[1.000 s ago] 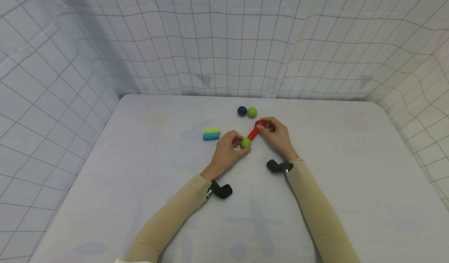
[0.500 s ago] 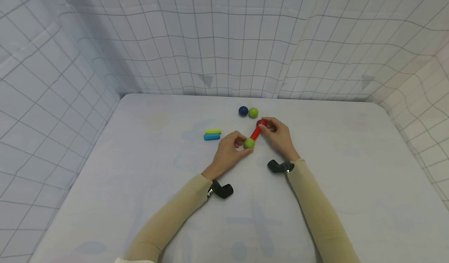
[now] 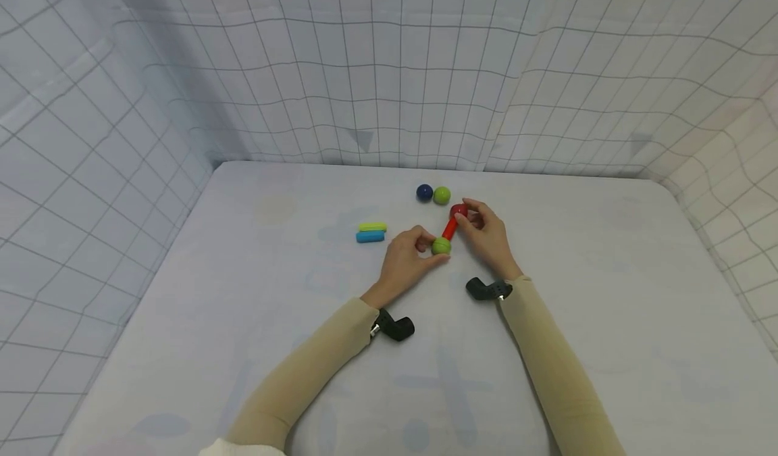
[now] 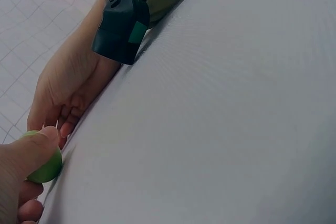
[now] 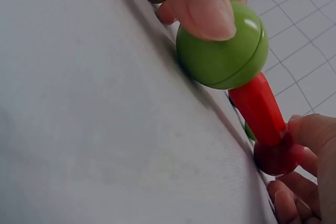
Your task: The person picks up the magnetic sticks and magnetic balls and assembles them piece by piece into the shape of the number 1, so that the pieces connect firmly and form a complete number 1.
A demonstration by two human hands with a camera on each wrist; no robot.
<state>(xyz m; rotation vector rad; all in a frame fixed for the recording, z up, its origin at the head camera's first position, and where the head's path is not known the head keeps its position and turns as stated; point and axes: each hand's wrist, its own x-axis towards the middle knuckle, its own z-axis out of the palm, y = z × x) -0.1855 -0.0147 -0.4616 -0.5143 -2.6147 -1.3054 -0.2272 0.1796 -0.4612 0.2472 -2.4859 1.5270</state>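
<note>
1. With my left hand point(image 3: 406, 261), thumb and fingers parted ball-wide, I pinch the glossy green, plastic-looking ball point(image 5: 223, 53).
2. My right hand point(image 3: 489, 241) pinches the shiny dark-red ball point(image 5: 275, 157) likewise.
3. Between them runs the straight red, plastic-looking rod point(image 5: 257, 107), on or just above the white table point(image 3: 292, 226).
4. I judge everything light, stiff, sturdy, but slick; opposite sides of each ball grip best.

so I'm seeing a bright red stick point(image 5: 257, 107), darker red ball point(image 5: 277, 160), green ball point(image 5: 226, 59), tan sleeves point(image 3: 316, 358), white cloth point(image 3: 450, 71) with grey gridlines
</note>
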